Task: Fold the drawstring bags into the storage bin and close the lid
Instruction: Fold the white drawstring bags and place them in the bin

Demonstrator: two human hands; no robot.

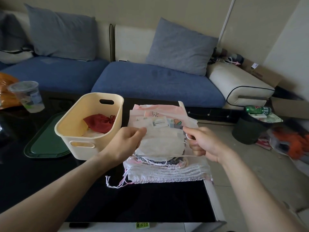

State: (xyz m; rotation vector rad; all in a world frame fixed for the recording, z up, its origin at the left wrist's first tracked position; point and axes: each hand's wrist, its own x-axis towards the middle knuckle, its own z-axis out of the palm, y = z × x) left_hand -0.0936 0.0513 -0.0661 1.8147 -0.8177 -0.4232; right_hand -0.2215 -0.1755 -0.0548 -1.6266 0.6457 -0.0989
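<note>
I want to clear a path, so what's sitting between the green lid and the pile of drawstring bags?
The cream storage bin stands between the green lid and the pile of drawstring bags, partly on the lid; head view.

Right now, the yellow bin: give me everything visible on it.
The storage bin is pale yellow, looks like smooth plastic, with rounded corners and a rolled rim. It has slot handles: one cut through the far wall, one on the near wall. It stands upright and open on the dark table, partly over the green lid, left of the bag pile. Inside lie a red drawstring pouch and something white beneath it. The left hand overlaps its near right corner; contact cannot be confirmed.
</note>
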